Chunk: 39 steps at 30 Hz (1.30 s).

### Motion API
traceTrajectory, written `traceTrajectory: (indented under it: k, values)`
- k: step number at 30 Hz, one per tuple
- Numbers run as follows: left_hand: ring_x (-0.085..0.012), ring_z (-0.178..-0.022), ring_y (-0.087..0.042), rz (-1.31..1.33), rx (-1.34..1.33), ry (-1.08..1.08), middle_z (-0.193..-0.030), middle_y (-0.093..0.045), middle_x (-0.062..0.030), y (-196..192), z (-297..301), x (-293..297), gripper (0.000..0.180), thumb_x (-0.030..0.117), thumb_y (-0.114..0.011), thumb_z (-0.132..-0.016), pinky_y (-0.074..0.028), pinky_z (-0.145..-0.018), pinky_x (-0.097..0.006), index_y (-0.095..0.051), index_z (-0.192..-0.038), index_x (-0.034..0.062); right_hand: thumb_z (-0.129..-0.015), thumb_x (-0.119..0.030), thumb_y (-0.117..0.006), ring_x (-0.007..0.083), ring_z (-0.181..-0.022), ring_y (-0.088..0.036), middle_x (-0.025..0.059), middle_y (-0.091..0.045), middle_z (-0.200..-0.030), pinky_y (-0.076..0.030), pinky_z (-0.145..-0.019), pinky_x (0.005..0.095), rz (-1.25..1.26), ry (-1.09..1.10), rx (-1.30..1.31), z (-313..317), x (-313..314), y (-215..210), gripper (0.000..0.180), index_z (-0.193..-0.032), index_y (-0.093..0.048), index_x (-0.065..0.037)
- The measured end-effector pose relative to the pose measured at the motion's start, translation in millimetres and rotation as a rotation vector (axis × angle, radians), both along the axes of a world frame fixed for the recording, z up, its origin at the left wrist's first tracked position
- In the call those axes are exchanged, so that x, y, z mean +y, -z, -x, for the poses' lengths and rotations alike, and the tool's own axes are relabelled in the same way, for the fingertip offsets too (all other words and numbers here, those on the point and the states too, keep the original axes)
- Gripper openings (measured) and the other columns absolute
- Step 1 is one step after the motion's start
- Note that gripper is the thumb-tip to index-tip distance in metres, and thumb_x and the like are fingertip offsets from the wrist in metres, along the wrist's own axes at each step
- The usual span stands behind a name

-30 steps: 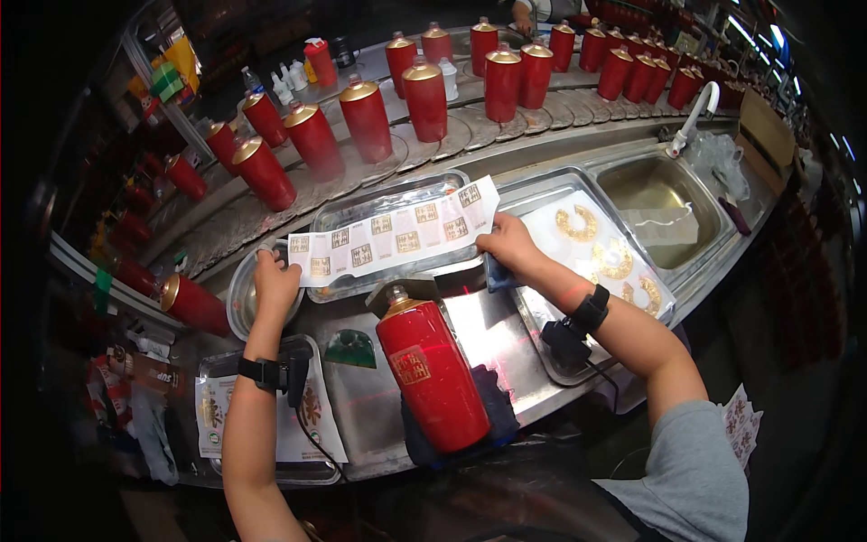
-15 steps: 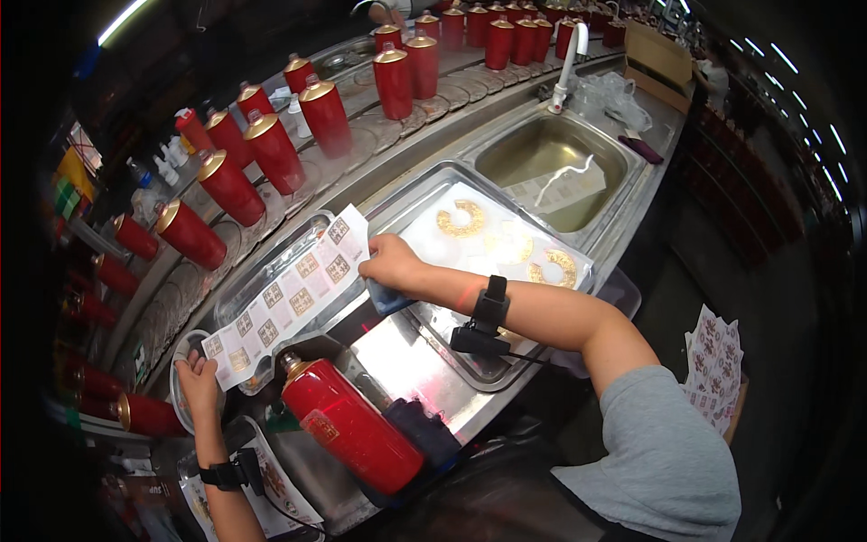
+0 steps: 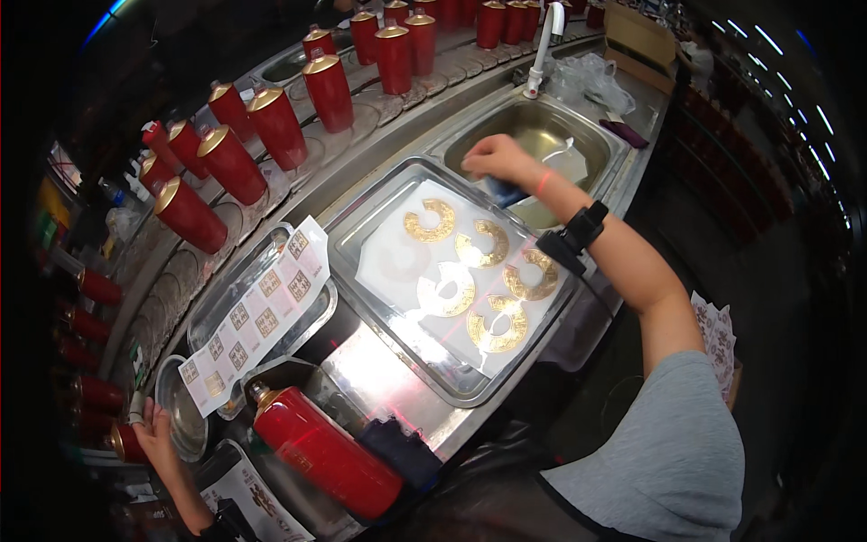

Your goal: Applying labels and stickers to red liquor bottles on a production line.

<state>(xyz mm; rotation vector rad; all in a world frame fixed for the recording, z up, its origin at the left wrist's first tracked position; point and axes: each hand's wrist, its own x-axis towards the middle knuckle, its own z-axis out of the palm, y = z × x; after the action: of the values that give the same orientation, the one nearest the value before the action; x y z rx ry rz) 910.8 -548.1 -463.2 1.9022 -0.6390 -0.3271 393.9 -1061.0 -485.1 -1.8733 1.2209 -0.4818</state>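
My right hand (image 3: 501, 159) is over the steel sink (image 3: 607, 172), fingers curled around a blue cloth (image 3: 507, 191) that shows beneath it. At the lower left, my left hand (image 3: 159, 438) has its fingers apart, beside a red bottle (image 3: 125, 443) and just left of a round bowl (image 3: 183, 420). A white strip sheet of square gold stickers (image 3: 267, 320) rests across the small steel tray (image 3: 327, 312) and the bowl's edge. Below it, a red bottle with a gold shoulder (image 3: 327, 452) lies on its side in a holder, next to a dark cloth (image 3: 397, 450).
A large steel tray (image 3: 357, 357) holds a white sheet with several C-shaped gold stickers (image 3: 481, 244). Red bottles (image 3: 277, 128) stand along a curved conveyor behind. A white tap (image 3: 544, 54), clear plastic bags (image 3: 589, 83) and a cardboard box (image 3: 639, 41) are at the far right.
Both hands have let go of the square-sticker sheet, which lies across the small tray. My right hand moved right to the sink with the blue cloth; my left hand moved down and left.
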Motion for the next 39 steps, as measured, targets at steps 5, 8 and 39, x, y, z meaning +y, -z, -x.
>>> traceTrajectory:
  k: [5,8,39]
  values:
    - [-0.0214,-0.125,-0.048,0.127,-0.117,0.062,-0.136,-0.049,-0.0153,-64,52,-41,0.052,0.007,-0.054,-0.094,-0.038,-0.104,-0.033,-0.038,-0.143,0.0028,-0.073,-0.023,-0.072,0.0201,-0.072,-0.067,0.0117,-0.07,-0.079,-0.051,-0.069,0.0305,0.093,0.345,0.134,89,-68,22,0.027,-0.088,-0.072,0.0]
    - [-0.0201,-0.123,-0.049,0.162,-0.182,0.104,-0.134,-0.052,-0.0125,-109,97,-70,0.051,0.006,-0.053,-0.093,-0.04,-0.101,-0.032,-0.04,-0.143,0.0046,-0.069,-0.026,-0.072,0.0295,-0.083,-0.069,0.0167,-0.071,-0.086,-0.053,-0.077,0.0359,0.196,0.412,0.293,83,-78,27,0.029,-0.085,-0.073,-0.002]
    - [-0.0318,-0.098,-0.055,-0.182,-0.095,0.809,-0.101,-0.055,-0.0189,-89,386,-356,0.057,0.018,-0.063,-0.07,-0.044,-0.085,-0.039,-0.045,-0.121,0.0002,-0.082,-0.016,-0.059,0.034,-0.099,-0.067,0.0183,-0.068,-0.106,-0.055,-0.08,0.0423,0.45,0.374,0.605,-99,-28,-39,0.025,-0.101,-0.07,-0.005]
